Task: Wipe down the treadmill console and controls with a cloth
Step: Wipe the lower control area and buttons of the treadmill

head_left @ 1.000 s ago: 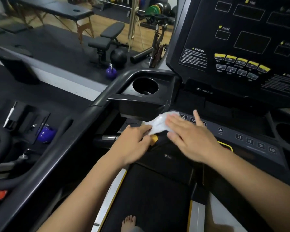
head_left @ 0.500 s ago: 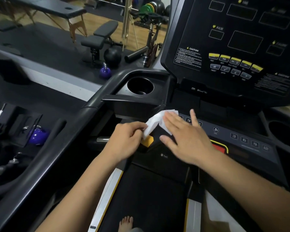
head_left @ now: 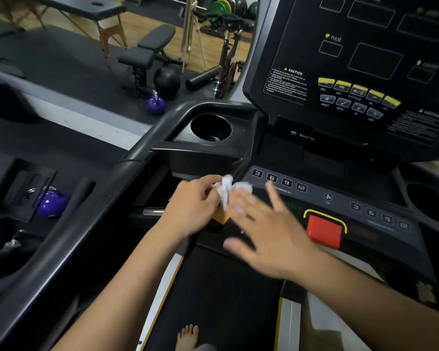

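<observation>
From the head camera, the left hand (head_left: 193, 206), arm stretched forward, pinched the crumpled white cloth (head_left: 225, 186) at the left end of the control panel (head_left: 345, 196). The right hand (head_left: 269, 236), blurred, lay palm-down with fingers spread, its fingertips touching the cloth.

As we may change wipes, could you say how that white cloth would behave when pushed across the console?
Probably floppy: the cloth is crumpled into folds. The left hand holds it by a fingertip pinch, so it seems light; it may bunch rather than slide.

Cloth (head_left: 226, 189) before cup holder (head_left: 211, 130), left of stop btn (head_left: 323, 230), below console (head_left: 365, 72).
</observation>
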`<state>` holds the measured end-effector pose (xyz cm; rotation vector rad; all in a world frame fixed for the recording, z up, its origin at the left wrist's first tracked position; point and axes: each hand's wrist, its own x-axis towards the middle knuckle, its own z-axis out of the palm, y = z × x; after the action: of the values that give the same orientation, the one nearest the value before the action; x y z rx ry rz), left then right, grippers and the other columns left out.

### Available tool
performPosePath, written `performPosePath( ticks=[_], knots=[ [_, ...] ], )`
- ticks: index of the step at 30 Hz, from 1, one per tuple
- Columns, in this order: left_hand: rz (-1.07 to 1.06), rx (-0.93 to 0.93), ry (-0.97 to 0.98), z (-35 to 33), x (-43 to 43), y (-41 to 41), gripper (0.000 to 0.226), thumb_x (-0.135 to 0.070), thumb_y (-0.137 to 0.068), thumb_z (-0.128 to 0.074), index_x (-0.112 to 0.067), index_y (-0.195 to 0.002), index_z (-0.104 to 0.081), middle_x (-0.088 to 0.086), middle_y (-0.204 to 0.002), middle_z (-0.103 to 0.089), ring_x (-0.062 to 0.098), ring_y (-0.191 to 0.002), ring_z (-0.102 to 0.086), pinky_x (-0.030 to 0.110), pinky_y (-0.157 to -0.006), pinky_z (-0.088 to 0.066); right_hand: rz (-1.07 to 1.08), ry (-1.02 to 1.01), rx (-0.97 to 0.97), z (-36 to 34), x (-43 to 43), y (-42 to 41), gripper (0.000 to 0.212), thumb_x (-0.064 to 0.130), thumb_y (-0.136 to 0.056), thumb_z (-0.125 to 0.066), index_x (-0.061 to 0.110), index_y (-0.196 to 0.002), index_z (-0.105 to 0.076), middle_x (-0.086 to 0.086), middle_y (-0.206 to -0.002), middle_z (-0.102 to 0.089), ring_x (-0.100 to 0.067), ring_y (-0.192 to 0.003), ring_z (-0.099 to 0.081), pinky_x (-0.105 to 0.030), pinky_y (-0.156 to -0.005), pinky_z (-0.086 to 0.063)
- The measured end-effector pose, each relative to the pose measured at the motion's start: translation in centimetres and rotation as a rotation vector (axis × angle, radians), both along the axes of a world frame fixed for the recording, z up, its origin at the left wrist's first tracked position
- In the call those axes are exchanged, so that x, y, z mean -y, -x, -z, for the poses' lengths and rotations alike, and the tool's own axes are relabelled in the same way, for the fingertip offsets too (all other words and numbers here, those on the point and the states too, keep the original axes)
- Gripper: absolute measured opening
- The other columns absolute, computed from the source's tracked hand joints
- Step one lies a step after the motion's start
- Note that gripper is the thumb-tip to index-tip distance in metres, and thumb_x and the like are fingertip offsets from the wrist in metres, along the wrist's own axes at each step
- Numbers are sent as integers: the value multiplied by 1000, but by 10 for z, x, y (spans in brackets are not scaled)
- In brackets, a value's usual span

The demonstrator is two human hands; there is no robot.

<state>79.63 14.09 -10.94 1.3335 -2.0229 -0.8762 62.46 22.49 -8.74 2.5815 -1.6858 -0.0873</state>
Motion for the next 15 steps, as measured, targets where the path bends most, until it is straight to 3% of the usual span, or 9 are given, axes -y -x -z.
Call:
performPosePath(
  ticks=[2,5,9,12,15],
  knots=[
    [-38,3,3,0,5,-3,33,-21,-95,-51,-29,-121,-70,-5,-106,-76,11,-99,-67,22,-88,-47,-100,-26,-23,6,-7,-2,70,64,-95,-27,19,-147,-41,0,-156,-33,-15,-147,-23,-63,-115,-12],
    [23,64,33,4,10,-3,25,-19,-93,-54,-30,-100,-76,-4,-82,-70,9,-77,-61,26,-72,-45,3,-25,-51,-8,23,20,72,64,-93,-17,24,-150,-34,5,-159,-25,-8,-147,-18,-63,-117,-3],
    [129,121,219,1,17,15,18,-11,-90,-59,-7,-84,-76,4,-103,-67,18,-86,-64,33,-77,-50,178,-30,-57,-22,57,30,76,68,-91,-8,27,-153,-22,8,-163,-12,-7,-149,-8,-58,-118,8],
    [105,144,136,-11,22,13,15,-9,-83,-56,-7,-76,-69,6,-77,-68,23,-72,-61,32,-67,-47,62,-58,-21,-22,40,4,72,65,-93,-19,23,-150,-31,5,-162,-20,-11,-150,-11,-56,-119,7],
    [76,194,56,-9,5,2,14,-17,-89,-51,-9,-82,-60,11,-77,-68,32,-74,-62,36,-66,-48,-46,-92,6,-16,22,6,71,65,-93,-19,24,-151,-32,10,-160,-18,-7,-148,-10,-56,-119,5]
  ],
)
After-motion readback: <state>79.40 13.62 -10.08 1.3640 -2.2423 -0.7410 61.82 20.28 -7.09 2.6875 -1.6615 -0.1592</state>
